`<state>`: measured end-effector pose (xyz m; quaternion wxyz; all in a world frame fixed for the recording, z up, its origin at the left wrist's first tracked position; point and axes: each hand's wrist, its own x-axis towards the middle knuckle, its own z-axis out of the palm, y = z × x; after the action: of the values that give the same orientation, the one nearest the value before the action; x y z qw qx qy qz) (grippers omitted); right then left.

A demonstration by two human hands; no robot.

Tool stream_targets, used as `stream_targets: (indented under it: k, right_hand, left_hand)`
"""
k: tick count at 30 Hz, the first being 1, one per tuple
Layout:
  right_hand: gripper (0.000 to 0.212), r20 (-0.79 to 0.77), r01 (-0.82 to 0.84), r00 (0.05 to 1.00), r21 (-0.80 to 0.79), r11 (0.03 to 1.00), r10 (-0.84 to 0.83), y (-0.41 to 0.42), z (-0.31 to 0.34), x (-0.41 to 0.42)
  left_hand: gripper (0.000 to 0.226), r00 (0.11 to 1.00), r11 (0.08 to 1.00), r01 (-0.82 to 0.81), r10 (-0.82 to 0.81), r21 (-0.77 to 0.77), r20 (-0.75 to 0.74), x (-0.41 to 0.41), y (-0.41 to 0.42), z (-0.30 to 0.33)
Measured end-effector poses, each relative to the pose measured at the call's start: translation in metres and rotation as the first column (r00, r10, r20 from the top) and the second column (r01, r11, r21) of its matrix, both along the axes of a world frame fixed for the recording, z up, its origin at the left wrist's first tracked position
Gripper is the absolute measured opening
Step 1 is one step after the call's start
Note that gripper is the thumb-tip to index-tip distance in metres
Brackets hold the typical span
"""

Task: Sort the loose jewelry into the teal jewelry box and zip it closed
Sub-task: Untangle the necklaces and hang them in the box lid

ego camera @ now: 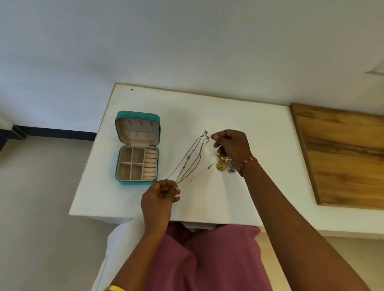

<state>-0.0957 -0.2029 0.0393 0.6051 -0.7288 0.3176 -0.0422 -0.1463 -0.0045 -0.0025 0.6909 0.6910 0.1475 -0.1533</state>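
both hands [159, 194] [231, 144] stretch chains [192, 159] between fingers [216, 137].

Chains [191, 159]: we see thin dull metal.
Box [137, 148]: our teal matt shell, beige soft lining.
Tabletop [246, 127]: white, matt.
Board [352, 157]: grained wood.

One teal jewelry box [137, 150], two hands, several thin chains [190, 161], uncountable.
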Motion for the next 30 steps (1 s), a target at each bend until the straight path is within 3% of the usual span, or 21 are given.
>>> stream_targets:
  k: [6, 12, 18, 23, 30]
  right_hand:
    - [0.012, -0.066, -0.099, 0.994, -0.264, 0.959, 0.084, -0.007, -0.031, 0.034]
    - [0.007, -0.144, -0.227, 0.974, -0.534, 0.815, 0.177, -0.01, -0.049, 0.042]
    - [0.005, -0.254, -0.317, 0.947, -0.64, 0.7, 0.197, -0.007, -0.051, 0.04]
    - [0.013, -0.365, -0.41, 0.908, -0.685, 0.602, 0.204, -0.006, -0.051, 0.038]
    - [0.015, -0.366, -0.416, 0.908, -0.723, 0.551, 0.205, -0.001, -0.049, 0.037]
  left_hand:
    - [0.024, 1.0, 1.0, 0.015, -0.015, 0.027, -0.018, -0.008, -0.007, -0.006]
    - [0.022, 0.999, 0.995, 0.051, -0.05, 0.087, -0.014, -0.008, -0.008, -0.009]
    - [0.023, 0.993, 0.964, 0.111, -0.117, 0.242, 0.011, -0.009, -0.008, -0.011]
    - [0.021, 0.99, 0.952, 0.139, -0.143, 0.272, -0.004, -0.007, -0.008, -0.014]
    - [0.02, 0.983, 0.932, 0.167, -0.183, 0.321, 0.022, -0.006, -0.008, -0.02]
